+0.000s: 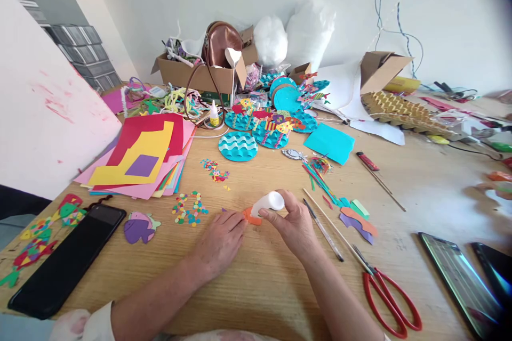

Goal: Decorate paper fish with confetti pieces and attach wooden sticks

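Observation:
My right hand (pixel 294 221) grips a white glue bottle (pixel 264 204), tilted with its tip down over an orange paper cutout (pixel 253 217). The fingers of my left hand (pixel 224 237) hold the cutout's left edge against the table. The bottle and fingers hide part of the cutout, so its full shape cannot be made out. Left of my hands lie small round paper dots (pixel 190 208) in many colours and a purple paper fish (pixel 138 228). Just right of my right hand are a pen (pixel 323 229) and a thin wooden stick (pixel 336 228).
Red-handled scissors (pixel 390 298) and a phone (pixel 460 282) lie at right. A black phone (pixel 68 261) and decorated paper fish (pixel 38 245) are at left. Coloured paper sheets (pixel 136 154) are stacked behind them. Blue wavy discs (pixel 238 146) and a cardboard box (pixel 196 74) stand further back.

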### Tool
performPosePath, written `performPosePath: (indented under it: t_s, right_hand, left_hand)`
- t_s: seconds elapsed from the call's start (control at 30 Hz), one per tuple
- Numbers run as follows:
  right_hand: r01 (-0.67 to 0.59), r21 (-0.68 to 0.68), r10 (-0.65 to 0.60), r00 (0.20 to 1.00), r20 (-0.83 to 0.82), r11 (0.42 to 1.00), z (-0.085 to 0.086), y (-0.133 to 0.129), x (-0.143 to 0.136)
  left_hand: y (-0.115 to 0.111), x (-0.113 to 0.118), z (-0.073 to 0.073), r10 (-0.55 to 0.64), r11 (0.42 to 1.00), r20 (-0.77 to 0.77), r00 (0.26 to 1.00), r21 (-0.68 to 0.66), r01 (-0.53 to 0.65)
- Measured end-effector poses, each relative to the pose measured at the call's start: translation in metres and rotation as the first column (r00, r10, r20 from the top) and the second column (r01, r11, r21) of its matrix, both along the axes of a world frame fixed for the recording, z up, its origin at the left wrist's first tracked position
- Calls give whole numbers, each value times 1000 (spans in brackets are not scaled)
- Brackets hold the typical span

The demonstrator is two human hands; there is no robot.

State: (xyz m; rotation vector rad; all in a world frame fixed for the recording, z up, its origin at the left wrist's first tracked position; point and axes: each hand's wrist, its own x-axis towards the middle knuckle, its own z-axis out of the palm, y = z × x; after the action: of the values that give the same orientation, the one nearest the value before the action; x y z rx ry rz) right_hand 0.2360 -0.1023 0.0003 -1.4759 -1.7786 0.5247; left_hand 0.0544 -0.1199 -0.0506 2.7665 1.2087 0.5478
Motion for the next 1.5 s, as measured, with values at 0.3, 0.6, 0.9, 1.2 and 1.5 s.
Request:
performPosePath:
  t_s: [0.3,0.6,0.9,1.2,1.5]
  right_hand:
    - [-13,-1,13,999,46,1000,0,-1,1]
    - [-33,6,33,997,65,999,0,0,-1]
    - [-32,18,31,997,64,999,-4,4,-4]
    - [-38,51,35,998,61,998,-3,8,-8]
    - [-40,43,37,997,67,998,-2,10,-7]
  left_hand:
    - [0,0,2,-6,1000,20,1000,12,5]
    - [0,0,-1,-4,1000,16,1000,2,4]
    - [0,0,1,-2,1000,44,999,0,2]
    - [0,1,-2,2,1000,23,1000,-1,-2]
    - [0,0,-2,3,1000,6,1000,-17,-3]
